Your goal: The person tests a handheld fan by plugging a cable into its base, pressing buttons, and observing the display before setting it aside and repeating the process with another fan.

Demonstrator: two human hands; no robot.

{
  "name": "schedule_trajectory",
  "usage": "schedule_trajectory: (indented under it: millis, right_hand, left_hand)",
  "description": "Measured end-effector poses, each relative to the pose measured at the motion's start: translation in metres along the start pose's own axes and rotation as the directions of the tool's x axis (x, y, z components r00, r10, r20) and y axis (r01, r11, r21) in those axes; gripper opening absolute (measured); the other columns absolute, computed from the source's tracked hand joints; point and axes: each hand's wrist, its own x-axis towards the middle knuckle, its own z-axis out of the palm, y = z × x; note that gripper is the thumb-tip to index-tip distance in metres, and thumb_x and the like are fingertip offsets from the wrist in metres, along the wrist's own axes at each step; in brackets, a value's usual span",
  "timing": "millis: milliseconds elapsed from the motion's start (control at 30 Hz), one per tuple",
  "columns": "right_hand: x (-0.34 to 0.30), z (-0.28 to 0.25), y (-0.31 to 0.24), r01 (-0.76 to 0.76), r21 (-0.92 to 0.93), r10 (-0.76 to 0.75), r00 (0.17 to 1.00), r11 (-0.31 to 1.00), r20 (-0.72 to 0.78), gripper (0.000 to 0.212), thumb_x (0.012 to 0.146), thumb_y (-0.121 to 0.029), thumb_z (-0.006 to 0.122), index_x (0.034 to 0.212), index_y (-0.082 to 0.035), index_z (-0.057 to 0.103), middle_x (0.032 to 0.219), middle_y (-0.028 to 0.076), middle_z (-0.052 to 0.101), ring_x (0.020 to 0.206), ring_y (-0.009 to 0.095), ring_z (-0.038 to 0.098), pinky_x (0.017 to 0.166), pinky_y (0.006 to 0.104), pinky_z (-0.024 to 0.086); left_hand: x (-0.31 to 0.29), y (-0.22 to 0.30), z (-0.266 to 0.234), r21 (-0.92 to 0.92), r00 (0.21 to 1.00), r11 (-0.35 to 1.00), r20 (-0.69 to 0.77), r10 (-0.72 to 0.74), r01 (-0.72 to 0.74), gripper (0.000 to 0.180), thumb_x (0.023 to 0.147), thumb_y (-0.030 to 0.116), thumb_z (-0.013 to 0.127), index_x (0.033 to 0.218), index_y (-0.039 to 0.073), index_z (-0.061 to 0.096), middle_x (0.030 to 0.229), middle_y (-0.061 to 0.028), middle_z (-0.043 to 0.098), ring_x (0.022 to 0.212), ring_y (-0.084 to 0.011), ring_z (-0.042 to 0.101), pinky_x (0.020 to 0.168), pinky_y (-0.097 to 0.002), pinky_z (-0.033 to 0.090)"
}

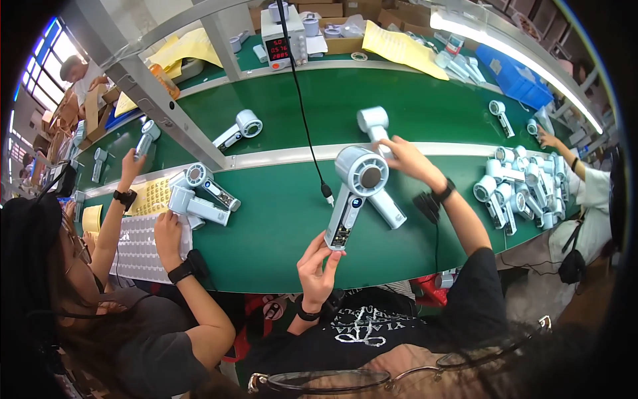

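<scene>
My left hand (318, 265) is up over the near edge of the green desk (266, 239), fingers closed around the bottom end of a white handheld fan (353, 186). I'm holding it upright by the handle, its round head tipped away from me, the handle's open side showing a small circuit board and a blue button. A black cable (302, 106) hangs down from above and its plug end dangles just beside the fan's handle, not touching it as far as I can see.

My right hand (405, 159) is stretched out across the pale rail (279, 156) that splits the desk, fingers wrapped on the handle of a second white fan (373, 123) lying on the far belt. Under my held fan another fan handle (389, 211) lies flat on the desk. A black clip-like piece (425, 205) sits near my right wrist.

To my right, a heap of white fans (518, 189) is piled at the desk's end, and another person's hand (546, 138) reaches in there. To my left, a co-worker's hand (167, 233) rests on a white sheet of small parts (139, 249), with a few fans (199, 196) just beside it; their other hand (131, 163) lifts one fan higher up. One lone fan (239, 130) lies on the far belt, well apart from mine.
</scene>
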Motion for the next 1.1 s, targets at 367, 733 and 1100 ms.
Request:
schedule_trajectory:
  millis: [367, 733, 1100]
  right_hand:
    - [-0.123, 0.001, -0.051, -0.048, -0.036, 0.048, 0.999, 0.998, -0.016, 0.032, 0.085, -0.018, 0.066, 0.115, -0.014, 0.057, 0.095, 0.017, 0.053, 0.087, 0.035, 0.055, 0.077, 0.0403, 0.046]
    - [-0.109, 0.031, -0.155, 0.232, 0.970, 0.131, 0.962, 0.077, -0.241, 0.090, 0.082, -0.021, 0.070, 0.148, -0.005, 0.012, 0.115, 0.014, 0.051, 0.108, 0.029, 0.055, 0.109, 0.0490, 0.030]
    - [-0.117, -0.003, -0.124, 0.567, 0.824, 0.440, 0.738, 0.007, -0.512, 0.071, 0.087, -0.013, 0.059, 0.145, -0.005, 0.018, 0.109, 0.007, 0.045, 0.095, 0.018, 0.052, 0.085, 0.0401, 0.051]
  left_hand:
    - [0.000, 0.000, 0.017, -0.064, 0.985, 0.997, 0.169, 0.047, -0.036, 0.018, 0.089, 0.004, 0.061, 0.088, -0.014, 0.064, 0.117, -0.0262, 0.058, 0.085, -0.0215, 0.063, 0.072, -0.0288, 0.050]
    - [-0.005, 0.012, 0.034, -0.071, 0.967, 0.997, 0.249, 0.054, -0.038, 0.010, 0.086, -0.001, 0.061, 0.090, -0.009, 0.065, 0.118, -0.0245, 0.058, 0.091, -0.0231, 0.063, 0.078, -0.0316, 0.051]
    - [-0.008, 0.010, 0.016, 0.151, 0.975, 0.988, 0.210, -0.075, 0.043, 0.010, 0.089, 0.004, 0.059, 0.081, -0.002, 0.061, 0.108, -0.0169, 0.060, 0.099, -0.0240, 0.060, 0.076, -0.0317, 0.049]
